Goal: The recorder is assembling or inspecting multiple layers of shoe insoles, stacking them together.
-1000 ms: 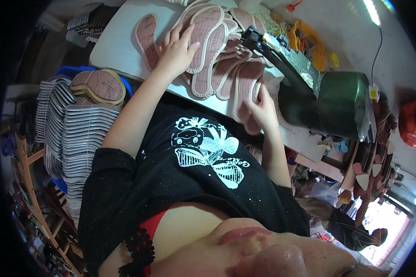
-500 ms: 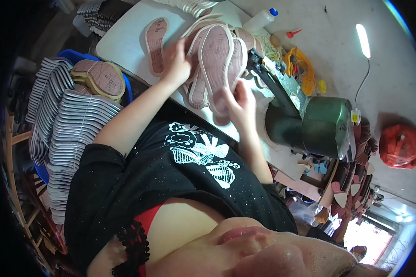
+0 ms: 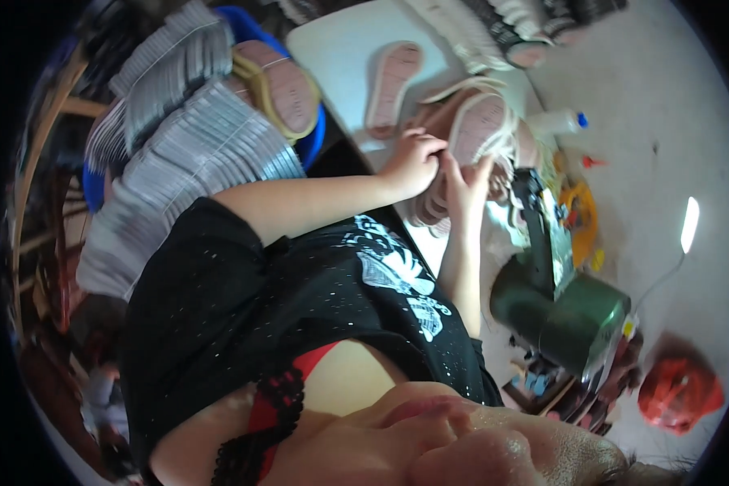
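A pink shoe insole with a pale rim (image 3: 479, 128) lies at the top of an uneven pile of insoles on the white worktable (image 3: 324, 44). My right hand (image 3: 466, 185) grips its near end, thumb and fingers at opposite sides. Beside it, my left hand (image 3: 411, 168) has its fingers curled together at the near left of the pile. Its fingertips come close to the right hand's; what they pinch, if anything, is hidden. A single pink insole (image 3: 393, 89) lies flat farther left on the table.
Right of the pile stands a green sewing machine (image 3: 559, 316), its dark arm close to my right hand. Behind are a white bottle (image 3: 555, 123), a yellow-orange basket (image 3: 579, 219) and a lit lamp (image 3: 690, 225). Bundled grey-edged insoles (image 3: 194, 154) and a blue tub (image 3: 321, 134) stand left.
The view has shifted, so the scene sits farther right and lower. My left hand has come toward my right hand, and the held insole has moved back over the pile.
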The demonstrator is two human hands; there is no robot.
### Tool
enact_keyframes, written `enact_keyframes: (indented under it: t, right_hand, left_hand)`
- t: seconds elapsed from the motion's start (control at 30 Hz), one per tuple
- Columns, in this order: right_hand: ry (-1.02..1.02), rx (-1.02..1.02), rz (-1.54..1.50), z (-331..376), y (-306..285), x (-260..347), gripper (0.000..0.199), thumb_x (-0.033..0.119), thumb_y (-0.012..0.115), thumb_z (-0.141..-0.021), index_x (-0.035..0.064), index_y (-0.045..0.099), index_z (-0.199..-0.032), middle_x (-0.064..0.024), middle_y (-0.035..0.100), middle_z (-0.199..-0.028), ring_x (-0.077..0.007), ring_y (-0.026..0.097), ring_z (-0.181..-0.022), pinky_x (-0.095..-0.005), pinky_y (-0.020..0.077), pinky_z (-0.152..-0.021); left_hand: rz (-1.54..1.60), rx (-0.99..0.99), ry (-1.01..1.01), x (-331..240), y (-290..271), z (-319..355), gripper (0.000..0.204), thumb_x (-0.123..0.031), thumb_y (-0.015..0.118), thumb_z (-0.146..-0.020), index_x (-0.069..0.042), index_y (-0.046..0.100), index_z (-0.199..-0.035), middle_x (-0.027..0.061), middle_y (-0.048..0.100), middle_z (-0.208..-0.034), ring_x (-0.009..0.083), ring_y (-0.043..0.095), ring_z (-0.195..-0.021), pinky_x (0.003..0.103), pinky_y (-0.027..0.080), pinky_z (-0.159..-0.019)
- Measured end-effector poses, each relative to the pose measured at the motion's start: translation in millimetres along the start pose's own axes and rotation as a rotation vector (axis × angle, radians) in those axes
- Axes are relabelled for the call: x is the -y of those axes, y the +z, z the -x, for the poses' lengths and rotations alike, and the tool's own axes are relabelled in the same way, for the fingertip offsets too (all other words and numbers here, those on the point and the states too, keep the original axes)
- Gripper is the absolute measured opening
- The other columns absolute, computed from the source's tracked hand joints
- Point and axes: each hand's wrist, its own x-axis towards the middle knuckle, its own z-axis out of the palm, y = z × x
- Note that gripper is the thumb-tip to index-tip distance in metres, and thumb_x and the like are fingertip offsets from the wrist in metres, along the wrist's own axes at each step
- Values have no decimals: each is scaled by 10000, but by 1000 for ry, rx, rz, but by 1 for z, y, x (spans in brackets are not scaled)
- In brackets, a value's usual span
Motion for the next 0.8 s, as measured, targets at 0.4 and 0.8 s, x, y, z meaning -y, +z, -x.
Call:
enact_keyframes:
  t: [0.4,0.8]
  right_hand:
    - [-118,27,-15,39,-13,7,1017,52,727,-783,52,16,-1511,-219,424,-1384,-253,472,-1231,-342,426,-983]
    - [-199,148,254,24,3,-9,846,178,769,-742,-18,284,-1407,-231,472,-1310,-308,487,-1208,-382,391,-1015]
  left_hand:
    - [222,-68,-551,41,-10,-20,517,-123,643,-814,85,432,-1237,199,536,-1187,226,532,-1084,348,435,-928]
    - [768,110,-754,-32,-34,-26,653,-568,508,-925,22,465,-1202,191,476,-1277,216,458,-1201,350,354,-1027]
